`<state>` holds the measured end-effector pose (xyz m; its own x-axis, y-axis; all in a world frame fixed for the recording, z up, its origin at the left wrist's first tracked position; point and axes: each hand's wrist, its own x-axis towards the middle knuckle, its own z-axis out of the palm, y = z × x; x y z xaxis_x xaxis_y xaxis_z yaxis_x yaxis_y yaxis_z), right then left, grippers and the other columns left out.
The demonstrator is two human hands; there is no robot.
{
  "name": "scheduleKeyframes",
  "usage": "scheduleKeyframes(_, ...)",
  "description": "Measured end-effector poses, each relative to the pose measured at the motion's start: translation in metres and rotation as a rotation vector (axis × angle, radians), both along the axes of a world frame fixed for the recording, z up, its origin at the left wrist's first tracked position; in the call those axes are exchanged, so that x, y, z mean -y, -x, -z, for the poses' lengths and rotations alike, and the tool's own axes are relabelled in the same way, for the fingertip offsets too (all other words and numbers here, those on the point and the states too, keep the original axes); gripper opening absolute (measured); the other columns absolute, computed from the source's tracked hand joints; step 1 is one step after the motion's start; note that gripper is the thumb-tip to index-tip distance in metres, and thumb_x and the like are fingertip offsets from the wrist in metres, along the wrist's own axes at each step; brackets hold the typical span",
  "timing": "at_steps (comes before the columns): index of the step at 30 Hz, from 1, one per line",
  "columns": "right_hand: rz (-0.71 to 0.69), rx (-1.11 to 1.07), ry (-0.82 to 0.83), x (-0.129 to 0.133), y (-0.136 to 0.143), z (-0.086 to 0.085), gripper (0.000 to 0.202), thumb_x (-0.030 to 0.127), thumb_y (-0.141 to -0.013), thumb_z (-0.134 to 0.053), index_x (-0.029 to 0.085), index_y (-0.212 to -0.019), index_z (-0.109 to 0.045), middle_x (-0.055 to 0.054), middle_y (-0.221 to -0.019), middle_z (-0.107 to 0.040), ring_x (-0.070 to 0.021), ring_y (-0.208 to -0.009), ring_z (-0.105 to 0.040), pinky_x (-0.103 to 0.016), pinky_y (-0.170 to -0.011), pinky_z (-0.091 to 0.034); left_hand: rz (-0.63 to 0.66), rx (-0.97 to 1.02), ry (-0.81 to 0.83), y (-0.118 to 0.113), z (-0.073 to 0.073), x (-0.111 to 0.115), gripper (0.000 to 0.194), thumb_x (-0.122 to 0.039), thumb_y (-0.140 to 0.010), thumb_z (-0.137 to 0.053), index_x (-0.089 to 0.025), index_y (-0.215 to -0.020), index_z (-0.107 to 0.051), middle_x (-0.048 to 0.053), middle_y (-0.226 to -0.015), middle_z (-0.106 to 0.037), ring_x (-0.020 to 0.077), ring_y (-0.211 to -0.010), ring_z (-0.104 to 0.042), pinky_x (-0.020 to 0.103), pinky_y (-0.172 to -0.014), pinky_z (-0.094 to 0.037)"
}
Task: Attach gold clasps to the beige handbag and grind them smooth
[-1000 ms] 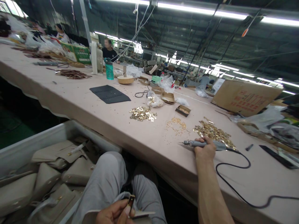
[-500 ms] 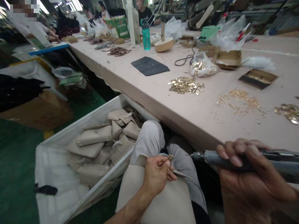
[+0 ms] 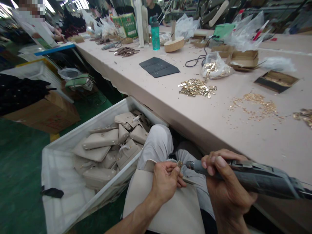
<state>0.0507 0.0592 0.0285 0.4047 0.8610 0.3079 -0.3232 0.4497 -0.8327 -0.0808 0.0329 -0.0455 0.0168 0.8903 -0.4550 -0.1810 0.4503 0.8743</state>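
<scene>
A beige bag [image 3: 177, 208] lies across my lap, a strap or flap of it raised near my fingers. My left hand [image 3: 165, 182] pinches a small gold metal plate [image 3: 179, 164] against that beige strap. In my right hand [image 3: 226, 182] is a grey electric screwdriver [image 3: 253, 178], gripped around its body and held nearly level. Its tip points left and reaches the gold plate; whether it sits in a screw is too small to tell.
Left of my knees stands a white bin [image 3: 58, 208] holding several beige bags [image 3: 101, 139]. On the table [image 3: 151, 94] lie gold plates [image 3: 197, 87], small gold screws [image 3: 255, 105], a black sheet [image 3: 159, 67], a teal bottle [image 3: 155, 34] and open boxes [image 3: 276, 81]. Other people sit further back.
My right hand has moved left with the electric screwdriver, bringing its tip from a gap away up to the gold plate. My left hand keeps its pinch nearly in place.
</scene>
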Motion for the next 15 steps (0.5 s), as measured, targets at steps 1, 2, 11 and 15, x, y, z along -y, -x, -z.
scheduleKeyframes(1, -0.007, 0.006, 0.000, 0.0002, 0.0008, 0.0003, 0.012, 0.009, -0.085, -0.072, 0.016, -0.094, -0.065, 0.000, -0.074, -0.059, -0.0128, -0.055, -0.055, -0.031, -0.058, -0.046, -0.002, 0.000, 0.001, 0.0001, -0.0001, 0.0002, 0.028, -0.038, -0.084, -0.070, -0.010, -0.085, -0.071, 0.008, -0.069, -0.073, 0.0185, -0.050, -0.073, 0.019, -0.043, -0.053)
scheduleKeyframes(2, -0.009, 0.015, -0.004, 0.0005, 0.0015, 0.0006, 0.013, 0.010, -0.085, -0.071, 0.016, -0.094, -0.065, 0.000, -0.074, -0.059, -0.0130, -0.056, -0.055, -0.031, -0.058, -0.046, -0.004, -0.003, 0.003, 0.0003, -0.0003, 0.0003, 0.027, -0.037, -0.084, -0.070, -0.010, -0.085, -0.071, 0.008, -0.069, -0.073, 0.0186, -0.050, -0.073, 0.019, -0.043, -0.053)
scheduleKeyframes(11, -0.102, 0.144, -0.024, 0.0059, 0.0057, 0.0024, 0.014, 0.012, -0.087, -0.072, 0.020, -0.098, -0.066, 0.001, -0.074, -0.060, -0.0147, -0.060, -0.057, -0.033, -0.061, -0.048, 0.002, -0.020, -0.024, 0.0014, -0.0044, 0.0010, 0.023, -0.033, -0.086, -0.067, -0.010, -0.084, -0.071, 0.007, -0.069, -0.072, 0.0188, -0.050, -0.073, 0.020, -0.043, -0.053)
scheduleKeyframes(15, -0.160, 0.228, -0.020, 0.0066, 0.0039, 0.0034, 0.011, 0.015, -0.088, -0.074, 0.020, -0.096, -0.069, 0.000, -0.072, -0.062, -0.0164, -0.061, -0.059, -0.034, -0.060, -0.048, 0.015, -0.053, -0.044, 0.0023, -0.0053, 0.0016, 0.024, -0.034, -0.087, -0.067, -0.012, -0.077, -0.071, 0.005, -0.060, -0.069, 0.0175, -0.045, -0.070, 0.019, -0.043, -0.051)
